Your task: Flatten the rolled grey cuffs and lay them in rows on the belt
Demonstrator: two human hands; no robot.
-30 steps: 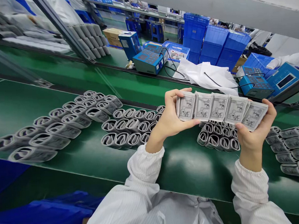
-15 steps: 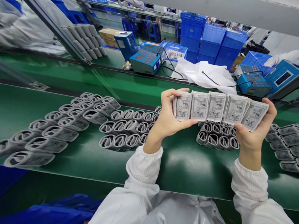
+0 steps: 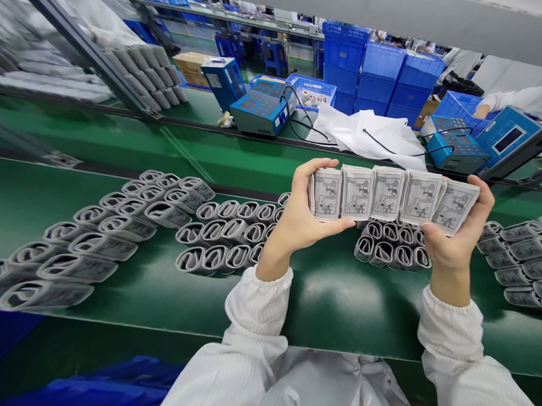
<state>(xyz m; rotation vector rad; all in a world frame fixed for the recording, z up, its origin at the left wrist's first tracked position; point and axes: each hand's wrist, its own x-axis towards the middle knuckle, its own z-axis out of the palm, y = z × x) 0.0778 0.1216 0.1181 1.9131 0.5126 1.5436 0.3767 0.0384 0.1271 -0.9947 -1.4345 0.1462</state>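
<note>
- Slight leftward drift of the whole view since the earlier frame, strip of five printed cuffs (image 3: pixel 389 195) included
- Strip held level in the air above the belt, each cuff printed with a seated figure
- Left hand (image 3: pixel 310 210) clamped on the strip's left end, fingers curled over the top edge
- Right hand (image 3: pixel 455 245) clamped on the strip's right end, fingers up behind the last cuff
- Hands well apart, the strip's length between them
- White sleeves (image 3: pixel 258 309) on both forearms, cuffs gathered at the wrists
- Rolled grey cuffs (image 3: pixel 391 248) in a tight cluster on the green conveyor belt (image 3: pixel 331 303), right under the strip
- More rolled cuffs (image 3: pixel 222 230) in rows on the belt left of the left hand, and others (image 3: pixel 523 262) past the right hand
- Beyond the belt, blue testers (image 3: pixel 259 112) with black cables (image 3: pixel 305 122), a white plastic sheet (image 3: pixel 367 134) and stacked blue crates (image 3: pixel 382 79)
- Far right, a co-worker's hand (image 3: pixel 480 112) near a blue crate
</note>
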